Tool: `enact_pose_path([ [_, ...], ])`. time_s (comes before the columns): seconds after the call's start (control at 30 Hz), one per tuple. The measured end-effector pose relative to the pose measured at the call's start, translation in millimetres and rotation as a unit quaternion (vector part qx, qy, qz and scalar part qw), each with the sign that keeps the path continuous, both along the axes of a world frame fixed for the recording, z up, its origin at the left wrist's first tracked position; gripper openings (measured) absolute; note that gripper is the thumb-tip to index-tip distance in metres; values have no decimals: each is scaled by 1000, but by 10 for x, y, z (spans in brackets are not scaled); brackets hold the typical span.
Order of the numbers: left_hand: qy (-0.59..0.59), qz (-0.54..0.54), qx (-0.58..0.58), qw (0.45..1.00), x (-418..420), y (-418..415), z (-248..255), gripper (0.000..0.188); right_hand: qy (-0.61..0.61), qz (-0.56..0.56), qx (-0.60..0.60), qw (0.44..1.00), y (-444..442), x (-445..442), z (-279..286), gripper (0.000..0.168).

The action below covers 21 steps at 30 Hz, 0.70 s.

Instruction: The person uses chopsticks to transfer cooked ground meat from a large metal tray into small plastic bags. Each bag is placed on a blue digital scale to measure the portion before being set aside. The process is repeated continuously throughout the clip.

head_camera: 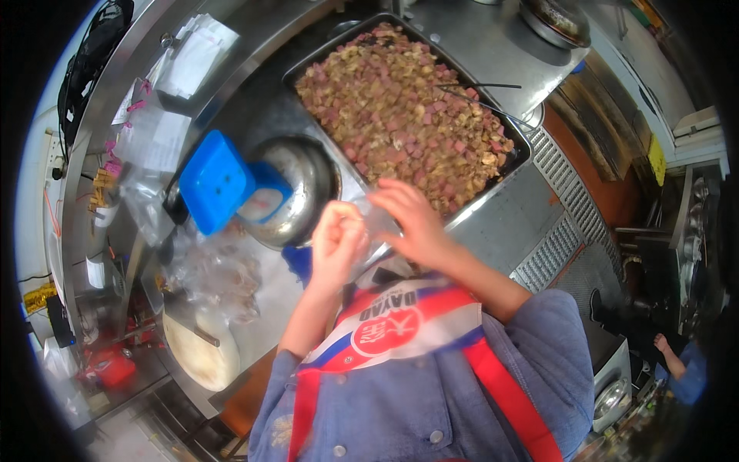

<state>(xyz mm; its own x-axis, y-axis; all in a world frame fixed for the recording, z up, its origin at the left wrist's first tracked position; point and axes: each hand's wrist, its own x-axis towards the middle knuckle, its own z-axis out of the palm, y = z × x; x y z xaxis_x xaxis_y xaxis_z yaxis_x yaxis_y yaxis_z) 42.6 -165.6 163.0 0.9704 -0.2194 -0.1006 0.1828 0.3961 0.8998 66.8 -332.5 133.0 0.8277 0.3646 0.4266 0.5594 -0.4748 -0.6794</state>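
Note:
My left hand (340, 237) is curled closed in front of the apron (398, 323). Blurred clear plastic film (378, 222) shows between my hands, and the left fingers seem to pinch it. Held apart from the left, my right hand (413, 225) has its fingers stretched out and its thumb spread, over the near edge of a large metal tray (462, 216). Diced pink meat mixed with brownish chopped pieces (398, 110) fills that tray. A pair of dark tongs or sticks (485, 86) rests across its right side.
Left of the tray, a blue-pan kitchen scale (216, 182) stands by an upturned metal bowl (300, 190). Plastic bags (216, 268) lie near a round cutting board (199, 341) with a cleaver (190, 317). A lidded pot (557, 23) sits far right. Another person's arm (672, 358) shows at right.

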Motion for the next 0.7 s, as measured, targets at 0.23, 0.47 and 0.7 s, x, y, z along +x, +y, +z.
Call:
enact_pose_path([
  [0.23,-85,-92,368,921,218,248,-70,17,462,37,279,841,-620,193,-38,18],
  [0.47,49,-43,8,998,438,304,-225,13,518,369,699,327,-557,165,-253,18],
  [0.7,73,-92,-455,883,310,139,-162,33,406,359,668,510,-601,197,-81,22],
])
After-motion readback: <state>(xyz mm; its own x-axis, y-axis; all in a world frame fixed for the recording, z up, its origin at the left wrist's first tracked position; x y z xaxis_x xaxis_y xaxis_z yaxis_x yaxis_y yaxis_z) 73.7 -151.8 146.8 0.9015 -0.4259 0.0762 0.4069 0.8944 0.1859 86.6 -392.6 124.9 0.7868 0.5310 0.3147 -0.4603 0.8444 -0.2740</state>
